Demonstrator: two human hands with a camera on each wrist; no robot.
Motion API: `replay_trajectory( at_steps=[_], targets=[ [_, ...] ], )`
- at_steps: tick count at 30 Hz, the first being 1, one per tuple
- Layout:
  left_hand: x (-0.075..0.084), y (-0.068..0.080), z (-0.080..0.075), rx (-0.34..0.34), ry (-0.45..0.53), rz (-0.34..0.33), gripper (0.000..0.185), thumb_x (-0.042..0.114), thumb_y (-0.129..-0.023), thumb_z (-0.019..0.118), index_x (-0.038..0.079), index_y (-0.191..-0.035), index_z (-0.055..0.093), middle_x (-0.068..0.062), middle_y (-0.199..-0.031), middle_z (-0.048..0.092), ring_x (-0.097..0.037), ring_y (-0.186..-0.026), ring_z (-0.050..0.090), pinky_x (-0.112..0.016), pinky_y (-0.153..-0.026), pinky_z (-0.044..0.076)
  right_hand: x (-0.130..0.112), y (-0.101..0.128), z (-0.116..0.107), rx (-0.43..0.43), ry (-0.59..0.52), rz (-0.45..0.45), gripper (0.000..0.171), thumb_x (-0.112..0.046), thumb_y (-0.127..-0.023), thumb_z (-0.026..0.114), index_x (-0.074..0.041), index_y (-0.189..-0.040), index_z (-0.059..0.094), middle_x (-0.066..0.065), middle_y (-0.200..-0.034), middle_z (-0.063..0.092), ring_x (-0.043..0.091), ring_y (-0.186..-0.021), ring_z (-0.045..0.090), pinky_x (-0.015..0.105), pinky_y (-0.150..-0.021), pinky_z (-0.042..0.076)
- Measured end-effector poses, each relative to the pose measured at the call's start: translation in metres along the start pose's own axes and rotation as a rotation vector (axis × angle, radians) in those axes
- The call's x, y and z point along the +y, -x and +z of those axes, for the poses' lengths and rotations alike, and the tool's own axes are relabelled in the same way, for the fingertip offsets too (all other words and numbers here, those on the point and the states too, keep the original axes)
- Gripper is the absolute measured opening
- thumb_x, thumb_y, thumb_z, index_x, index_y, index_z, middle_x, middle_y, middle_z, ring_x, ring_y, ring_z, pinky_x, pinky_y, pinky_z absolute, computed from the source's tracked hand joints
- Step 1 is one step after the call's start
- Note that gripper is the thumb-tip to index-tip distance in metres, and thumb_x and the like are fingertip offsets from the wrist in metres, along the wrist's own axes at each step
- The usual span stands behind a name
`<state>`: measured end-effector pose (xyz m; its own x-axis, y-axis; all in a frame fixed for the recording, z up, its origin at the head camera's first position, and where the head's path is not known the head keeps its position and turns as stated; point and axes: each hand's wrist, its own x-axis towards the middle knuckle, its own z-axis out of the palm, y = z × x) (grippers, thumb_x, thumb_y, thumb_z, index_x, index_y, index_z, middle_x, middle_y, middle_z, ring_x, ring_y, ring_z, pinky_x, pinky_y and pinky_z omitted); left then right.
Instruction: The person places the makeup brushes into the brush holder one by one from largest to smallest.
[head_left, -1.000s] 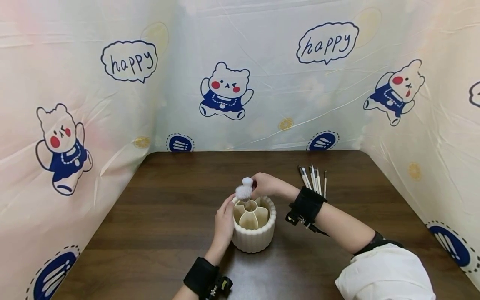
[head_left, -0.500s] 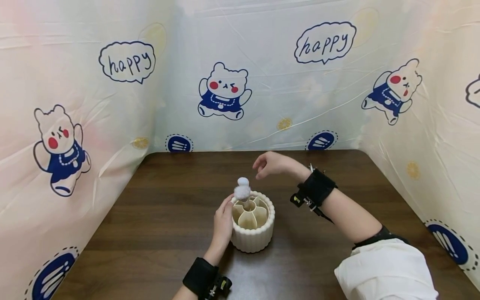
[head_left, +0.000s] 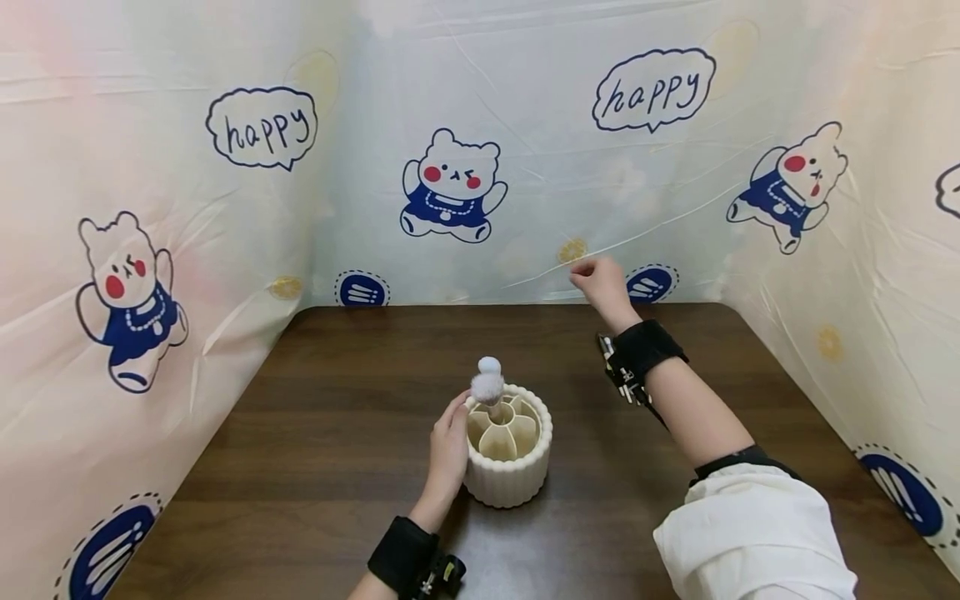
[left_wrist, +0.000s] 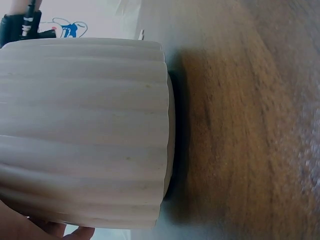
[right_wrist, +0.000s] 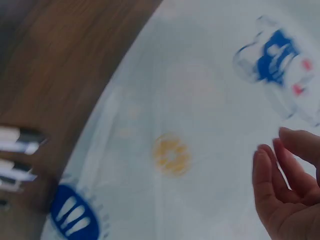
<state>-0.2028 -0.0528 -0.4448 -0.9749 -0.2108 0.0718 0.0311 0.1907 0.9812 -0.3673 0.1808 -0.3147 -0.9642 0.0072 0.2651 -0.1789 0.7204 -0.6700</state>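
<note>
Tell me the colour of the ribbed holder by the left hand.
The ribbed holder is cream-white; the head view shows it best.

Ribbed matt cream plastic holder [head_left: 508, 467]; fluffy white brush [head_left: 487, 383]; dark woodgrain table [head_left: 360, 392], slight sheen; glossy, creased plastic sheet [head_left: 525, 125]; black fabric wrist straps [head_left: 643, 348].

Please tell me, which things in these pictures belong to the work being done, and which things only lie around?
Part of the work:
- ribbed holder, steadied by the left hand
- fluffy brush standing in the holder
- thin brushes on the table
- right hand, raised and holding nothing

Only around:
- table
- bear-print sheet behind
</note>
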Motion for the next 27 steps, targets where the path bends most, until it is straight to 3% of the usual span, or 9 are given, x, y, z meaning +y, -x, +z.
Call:
replay_trajectory(
  at_steps=[5, 14, 17, 27],
  targets=[
    [-0.002, 0.001, 0.001, 0.0, 0.009, -0.004, 0.039, 0.023, -0.101, 0.038, 0.009, -0.131, 0.058, -0.015, -0.138, 0.055, -0.033, -0.132, 0.047, -0.051, -0.11, 0.036, 0.031, -0.006, 0.006, 0.13, 0.044, 0.029, 0.023, -0.009, -0.093, 0.056, 0.007, -0.104, 0.068, 0.026, -0.104, 0.067, 0.037, -0.092, 0.062, 0.043, -0.082, 0.049],
    [-0.001, 0.0, 0.0, 0.001, 0.012, 0.009, 0.039, 0.023, -0.101, 0.038, 0.008, -0.131, 0.058, -0.015, -0.137, 0.055, -0.033, -0.131, 0.047, -0.051, -0.109, 0.036, 0.076, -0.002, 0.026, 0.186, 0.08, 0.134, 0.024, -0.004, -0.093, 0.053, 0.009, -0.105, 0.068, 0.028, -0.109, 0.067, 0.041, -0.101, 0.061, 0.048, -0.091, 0.048],
    [-0.001, 0.001, 0.001, -0.007, 0.011, 0.004, 0.039, 0.024, -0.101, 0.038, 0.008, -0.131, 0.058, -0.015, -0.138, 0.055, -0.033, -0.132, 0.047, -0.051, -0.11, 0.036, 0.091, 0.0, 0.036, 0.176, 0.089, 0.186, 0.023, -0.005, -0.092, 0.055, 0.008, -0.103, 0.07, 0.026, -0.109, 0.067, 0.041, -0.103, 0.061, 0.048, -0.094, 0.047],
    [-0.002, -0.001, -0.001, -0.003, 0.002, 0.019, 0.039, 0.023, -0.102, 0.038, 0.009, -0.131, 0.058, -0.015, -0.137, 0.055, -0.033, -0.131, 0.047, -0.051, -0.109, 0.036, 0.124, 0.007, 0.063, 0.025, 0.184, 0.254, 0.025, -0.005, -0.091, 0.053, 0.006, -0.107, 0.069, 0.026, -0.111, 0.067, 0.042, -0.103, 0.061, 0.049, -0.092, 0.05]
  ],
)
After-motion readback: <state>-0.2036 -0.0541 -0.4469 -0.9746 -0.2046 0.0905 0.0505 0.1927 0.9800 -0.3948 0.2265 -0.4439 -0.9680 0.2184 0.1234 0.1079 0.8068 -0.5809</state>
